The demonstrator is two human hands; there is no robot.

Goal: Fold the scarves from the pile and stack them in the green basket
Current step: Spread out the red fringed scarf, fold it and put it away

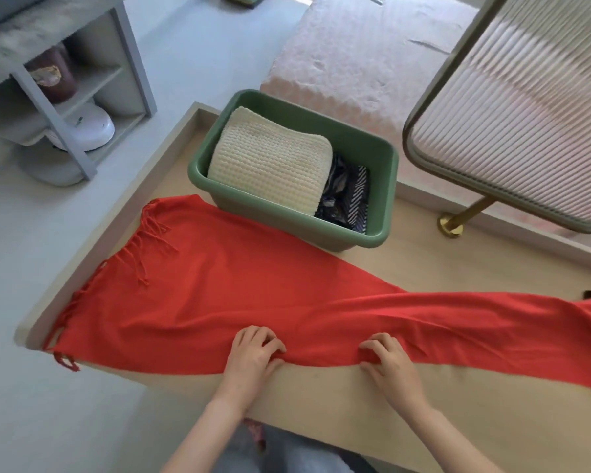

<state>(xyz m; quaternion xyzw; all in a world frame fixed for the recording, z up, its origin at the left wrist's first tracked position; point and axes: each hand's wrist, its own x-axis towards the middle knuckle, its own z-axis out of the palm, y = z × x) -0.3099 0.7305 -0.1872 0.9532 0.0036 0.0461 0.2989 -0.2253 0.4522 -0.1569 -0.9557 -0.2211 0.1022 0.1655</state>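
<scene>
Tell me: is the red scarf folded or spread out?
Spread out: the red scarf lies flat along the table, left hand and right hand pinching its near edge.

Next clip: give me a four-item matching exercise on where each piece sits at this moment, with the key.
Things:
1. red scarf
2. cream knitted scarf
3. dark striped scarf
4. left hand

Places or states:
A. low at the right end of the green basket
B. pinching the red scarf's near edge
C. spread out along the table
D. filling the basket's left end, sitting higher than the other cloth

Pairs: 1-C, 2-D, 3-A, 4-B
</scene>
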